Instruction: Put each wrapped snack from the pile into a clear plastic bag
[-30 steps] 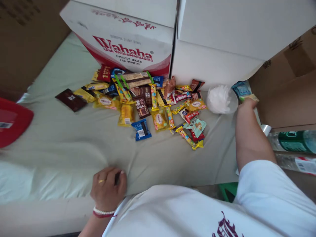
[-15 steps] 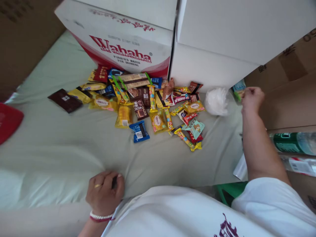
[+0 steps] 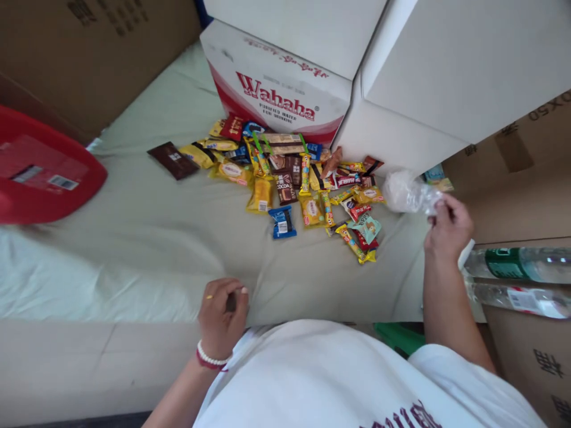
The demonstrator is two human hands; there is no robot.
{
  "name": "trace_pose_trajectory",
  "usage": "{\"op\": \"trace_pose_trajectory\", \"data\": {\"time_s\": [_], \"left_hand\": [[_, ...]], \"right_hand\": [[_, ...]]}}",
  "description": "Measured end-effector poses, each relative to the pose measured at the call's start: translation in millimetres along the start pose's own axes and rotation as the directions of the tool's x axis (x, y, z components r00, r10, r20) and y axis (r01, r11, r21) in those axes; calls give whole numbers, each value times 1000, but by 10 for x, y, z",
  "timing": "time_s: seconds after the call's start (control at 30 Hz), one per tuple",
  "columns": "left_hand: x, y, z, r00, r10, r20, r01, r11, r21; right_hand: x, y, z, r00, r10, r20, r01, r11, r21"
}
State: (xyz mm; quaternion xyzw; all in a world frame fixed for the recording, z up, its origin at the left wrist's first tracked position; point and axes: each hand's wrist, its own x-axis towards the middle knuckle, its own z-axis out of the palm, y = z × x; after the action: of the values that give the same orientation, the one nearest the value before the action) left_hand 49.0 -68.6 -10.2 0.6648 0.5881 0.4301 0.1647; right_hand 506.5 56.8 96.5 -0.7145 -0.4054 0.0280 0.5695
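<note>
My right hand (image 3: pixel 449 227) pinches one end of a crumpled clear plastic bag (image 3: pixel 404 193), which stretches left from the fingertips to the right side of a snack pile. My left hand (image 3: pixel 223 312) is loosely curled over the front edge of the cloth, thumb near the index finger, and nothing shows in it. Among the wrapped snacks are a blue packet (image 3: pixel 282 222), a brown cocoa packet (image 3: pixel 285 188), a yellow cake packet (image 3: pixel 313 210), a mint-green packet (image 3: pixel 366 226) and a yellow stick packet (image 3: pixel 354 244). Apart at the left lies a dark brown packet (image 3: pixel 173 160).
A white and red Wahaha carton (image 3: pixel 276 98) and a plain white box (image 3: pixel 401 128) stand behind the snacks. A red plastic object (image 3: pixel 44 172) is at the left. Two plastic bottles (image 3: pixel 526 263) lie at the right, by brown cardboard (image 3: pixel 513 208). Pale green cloth (image 3: pixel 147 249) covers the surface.
My right hand has come back from beside the light-blue packet and taken hold of the plastic bag's end, stretching it out. The view has shifted left. My left hand stays curled near the edge.
</note>
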Motion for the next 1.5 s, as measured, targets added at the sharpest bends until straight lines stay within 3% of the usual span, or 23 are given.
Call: {"op": "trace_pose_trajectory", "data": {"time_s": [0.03, 0.1, 0.23, 0.3, 0.37, 0.43, 0.53, 0.6, 0.67, 0.73, 0.77, 0.83, 0.87, 0.9, 0.93, 1.03, 1.07, 1.17, 1.23, 1.3, 1.37, 1.43, 1.5], "left_hand": [[32, 95, 30, 997, -65, 49, 70, 993, -94], [141, 319, 134, 969, -162, 188, 212, 934, -287], [463, 627, 424, 919, -127, 374, 342, 728, -594], [589, 626, 505, 864, -91, 495, 432, 640, -636], [641, 557, 505, 809, -104, 579, 524, 576, -628], [626, 468, 447, 796, -177, 578, 567, 550, -613], [550, 350, 347, 823, -276, 496, 553, 587, -591], [505, 289, 309, 866, -275, 418, 483, 672, -561], [477, 241, 290, 917, -267, 298, 387, 782, -489], [457, 210, 262, 947, -280, 154, 319, 866, -385], [446, 204, 239, 955, -284, 86, 296, 895, -335], [418, 211, 169, 969, -246, -22, 231, 936, -264], [399, 224, 126, 978, -200, -52, 182, 952, -245], [380, 241, 81, 988, -142, -61, 125, 965, -232], [359, 259, 39, 996, -75, -49, 62, 973, -224], [291, 306, -43, 986, 162, 49, -151, 971, -188], [263, 311, -53, 967, 240, 81, -223, 960, -169], [142, 272, -71, 913, 377, 156, -371, 926, -68], [31, 208, -123, 916, 317, 243, -344, 936, 73], [-78, 150, -234, 920, 159, 358, -241, 951, 196], [-141, 143, -381, 896, 0, 444, -110, 969, 222], [-121, 208, -492, 896, -81, 436, -1, 983, 185], [-20, 324, -488, 937, -83, 340, 39, 990, 136]], "right_hand": [[-306, -107, -2, 994, 40, 103, -54, 989, 137], [-946, -312, 74, 924, 143, 355, -245, 933, 262], [-1898, -632, 304, 617, 263, 742, -594, 774, 219], [-2069, -711, 379, 520, 269, 811, -685, 698, 207], [-2065, -729, 422, 482, 286, 828, -726, 660, 194], [-1978, -701, 441, 467, 313, 827, -729, 665, 160], [-1875, -642, 454, 467, 324, 823, -699, 705, 119], [-1875, -638, 459, 483, 273, 832, -639, 760, 121], [-1911, -689, 450, 525, 168, 834, -491, 861, 135], [-1945, -789, 420, 557, -4, 831, -244, 955, 168], [-1953, -846, 399, 538, -100, 837, -117, 974, 192], [-1941, -943, 356, 408, -247, 879, 59, 968, 244], [-1924, -970, 344, 335, -274, 901, 88, 962, 260], [-1904, -977, 343, 296, -267, 917, 87, 964, 253], [-1884, -963, 357, 307, -229, 924, 70, 973, 218], [-1868, -819, 498, 506, -1, 863, -71, 997, 42], [-1883, -754, 569, 528, 79, 846, -137, 991, -7], [-1957, -586, 786, 432, 221, 874, -336, 939, -72], [-1987, -531, 880, 444, 271, 854, -442, 895, -54], [-1979, -530, 916, 522, 329, 787, -519, 855, -14], [-1950, -575, 914, 561, 364, 744, -551, 834, 7], [-1929, -654, 904, 559, 350, 752, -540, 842, 10], [-1932, -756, 906, 549, 312, 776, -510, 860, 15]]}}
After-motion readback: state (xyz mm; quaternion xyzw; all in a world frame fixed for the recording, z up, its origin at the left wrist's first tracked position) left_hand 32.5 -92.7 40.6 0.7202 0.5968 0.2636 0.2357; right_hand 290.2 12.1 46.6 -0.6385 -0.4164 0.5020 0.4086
